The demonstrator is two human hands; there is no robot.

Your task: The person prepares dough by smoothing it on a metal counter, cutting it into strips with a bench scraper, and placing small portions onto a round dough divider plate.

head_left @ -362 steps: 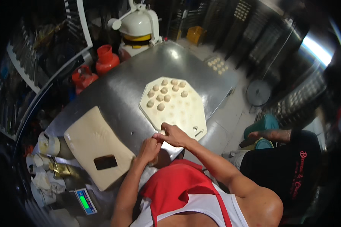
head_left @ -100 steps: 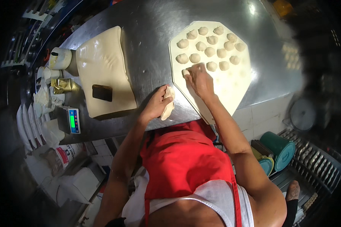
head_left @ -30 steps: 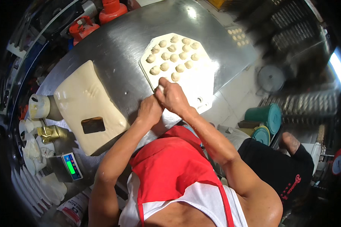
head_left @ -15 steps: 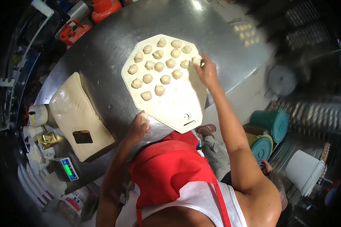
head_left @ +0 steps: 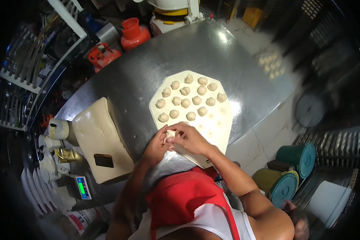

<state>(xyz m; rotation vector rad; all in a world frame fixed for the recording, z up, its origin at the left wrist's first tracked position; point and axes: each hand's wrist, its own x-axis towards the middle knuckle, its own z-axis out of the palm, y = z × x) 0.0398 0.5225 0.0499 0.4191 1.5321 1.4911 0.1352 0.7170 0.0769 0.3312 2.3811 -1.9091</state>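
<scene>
The left hand was closed around a piece of dough, fingers curled along its sides. The right hand was bent over the same piece, fingertips at its surface; whether these were pinching the dough or merely touching it could not be determined. The piece was held in front of the person, beside the near left edge of a cream octagonal board. Rounded dough balls stood in spaced rows over the board's far and left portions; shallow dimples showed on its right portion. To the left, a thick dough sheet lay on the metal table (a dark rectangle near its lower end, nature unclear). A lit scale and a gold packet were noted further left.
</scene>
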